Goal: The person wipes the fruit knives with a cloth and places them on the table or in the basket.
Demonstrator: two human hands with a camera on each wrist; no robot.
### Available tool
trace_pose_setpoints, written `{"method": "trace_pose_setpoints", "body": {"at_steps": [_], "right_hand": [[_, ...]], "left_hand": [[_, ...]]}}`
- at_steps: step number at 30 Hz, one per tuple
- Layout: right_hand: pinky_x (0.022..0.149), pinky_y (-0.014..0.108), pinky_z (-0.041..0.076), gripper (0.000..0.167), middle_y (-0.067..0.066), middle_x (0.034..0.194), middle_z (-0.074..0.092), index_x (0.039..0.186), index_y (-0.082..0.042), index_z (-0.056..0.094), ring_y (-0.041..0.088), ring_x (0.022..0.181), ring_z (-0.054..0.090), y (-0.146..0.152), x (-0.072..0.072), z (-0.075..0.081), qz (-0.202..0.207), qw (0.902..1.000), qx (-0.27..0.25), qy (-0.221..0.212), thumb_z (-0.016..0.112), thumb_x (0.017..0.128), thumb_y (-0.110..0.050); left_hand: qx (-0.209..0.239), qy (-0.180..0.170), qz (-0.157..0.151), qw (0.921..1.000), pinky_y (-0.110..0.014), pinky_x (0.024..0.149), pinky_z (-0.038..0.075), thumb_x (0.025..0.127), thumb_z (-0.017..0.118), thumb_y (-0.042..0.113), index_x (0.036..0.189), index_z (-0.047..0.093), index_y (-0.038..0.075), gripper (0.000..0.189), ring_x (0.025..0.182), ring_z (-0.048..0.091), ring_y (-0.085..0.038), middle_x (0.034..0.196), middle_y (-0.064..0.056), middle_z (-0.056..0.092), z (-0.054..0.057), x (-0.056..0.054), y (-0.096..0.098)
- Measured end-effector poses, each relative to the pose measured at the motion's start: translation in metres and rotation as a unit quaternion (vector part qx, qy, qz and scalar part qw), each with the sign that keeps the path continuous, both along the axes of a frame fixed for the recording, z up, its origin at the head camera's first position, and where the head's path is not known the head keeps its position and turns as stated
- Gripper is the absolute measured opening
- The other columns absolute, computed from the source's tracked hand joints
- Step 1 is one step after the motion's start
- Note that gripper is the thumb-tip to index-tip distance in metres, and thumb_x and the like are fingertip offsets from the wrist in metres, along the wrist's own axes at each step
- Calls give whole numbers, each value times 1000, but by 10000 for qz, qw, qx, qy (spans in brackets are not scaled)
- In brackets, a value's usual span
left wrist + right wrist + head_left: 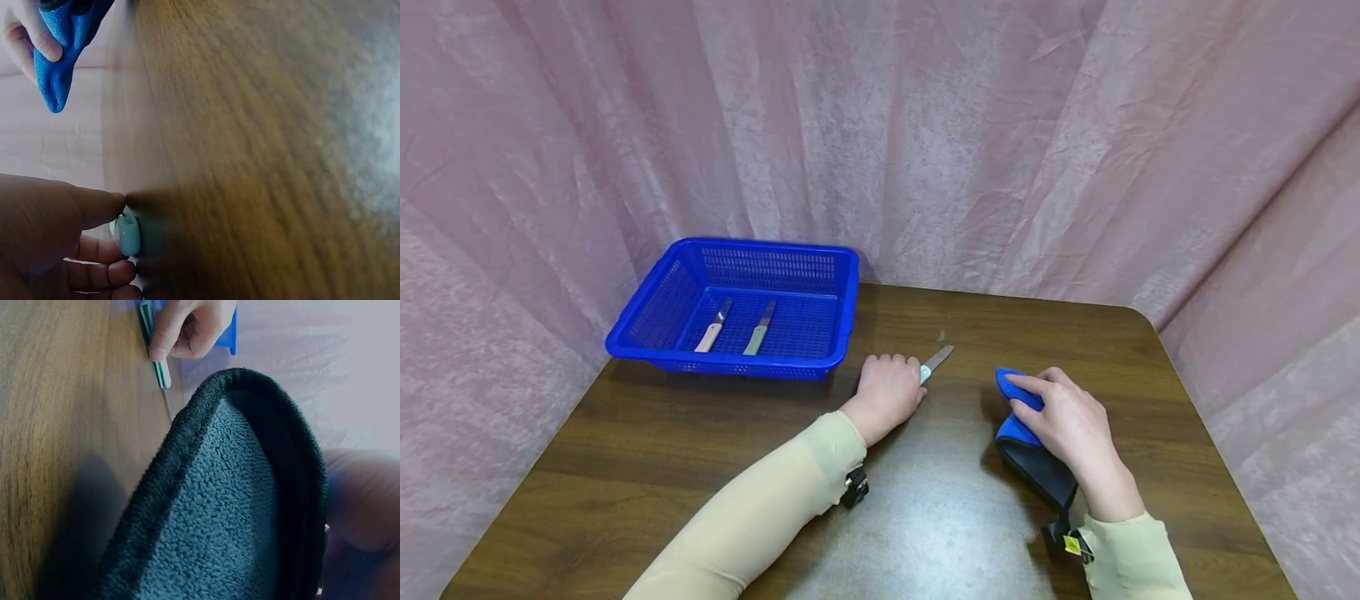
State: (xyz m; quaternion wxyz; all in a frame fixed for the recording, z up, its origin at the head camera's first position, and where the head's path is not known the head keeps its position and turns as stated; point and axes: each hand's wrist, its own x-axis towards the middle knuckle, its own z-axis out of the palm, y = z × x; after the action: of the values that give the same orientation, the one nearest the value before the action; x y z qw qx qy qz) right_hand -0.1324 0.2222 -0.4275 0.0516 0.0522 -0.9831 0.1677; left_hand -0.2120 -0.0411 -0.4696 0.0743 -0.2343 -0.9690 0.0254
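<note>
My left hand (889, 390) pinches the light teal handle of a small knife (926, 372) low over the table. Its blade points away to the far right. The left wrist view shows the handle's butt end (129, 235) between thumb and fingers. In my right hand (1072, 421) is a folded blue cloth (1019, 429) with a black back and edging, gripped between thumb and fingers to the right of the knife. Close up in the right wrist view, the cloth (209, 506) hides part of the blade.
A blue plastic basket (852, 312) stands at the back left of the wooden table (647, 467). Inside lie a knife with a pale pink handle (708, 337) and one with a green handle (756, 339). A pink curtain (925, 150) hangs behind and along the sides.
</note>
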Motion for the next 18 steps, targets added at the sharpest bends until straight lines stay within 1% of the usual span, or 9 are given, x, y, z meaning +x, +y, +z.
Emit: {"method": "trace_pose_setpoints", "body": {"at_steps": [5, 8, 11, 15, 18], "right_hand": [[72, 53, 55, 43, 22, 128, 67, 143, -18, 76, 38, 92, 68, 0, 1, -1, -11, 10000, 12, -2, 78, 100, -27], [72, 53, 54, 44, 22, 128, 67, 143, -18, 76, 37, 92, 68, 0, 1, -1, -17, 10000, 13, -4, 78, 100, -27], [71, 52, 54, 44, 21, 127, 67, 143, -18, 76, 36, 91, 68, 0, 1, -1, -24, 10000, 15, 0, 79, 100, -27], [70, 51, 54, 44, 21, 126, 67, 143, -18, 76, 36, 89, 68, -1, 1, 0, -35, 10000, 21, -8, 79, 100, -27], [69, 50, 54, 44, 20, 126, 67, 143, -19, 76, 35, 89, 67, -2, 1, 0, -39, 10000, 13, -15, 79, 100, -27]], "left_hand": [[105, -40, 6, 9999, -42, 70, 55, 99, 82, 43, 96, 73, 10, 34, 81, 73, -27, 88, -8, 75, -1, 0, -2], [190, -9, 6, 9998, -42, 67, 56, 98, 82, 36, 92, 72, 11, 28, 78, 73, -27, 86, -8, 75, 2, 2, -3], [260, -52, 15, 9996, -42, 64, 57, 96, 82, 31, 89, 71, 12, 23, 75, 74, -27, 84, -8, 75, 5, 4, -5], [348, -153, 49, 9993, -42, 59, 58, 95, 82, 27, 88, 69, 12, 21, 71, 74, -26, 80, -8, 76, 8, 5, -6], [430, -133, 46, 9990, -42, 56, 57, 95, 82, 26, 89, 67, 11, 21, 67, 74, -26, 77, -7, 75, 9, 7, -7]]}}
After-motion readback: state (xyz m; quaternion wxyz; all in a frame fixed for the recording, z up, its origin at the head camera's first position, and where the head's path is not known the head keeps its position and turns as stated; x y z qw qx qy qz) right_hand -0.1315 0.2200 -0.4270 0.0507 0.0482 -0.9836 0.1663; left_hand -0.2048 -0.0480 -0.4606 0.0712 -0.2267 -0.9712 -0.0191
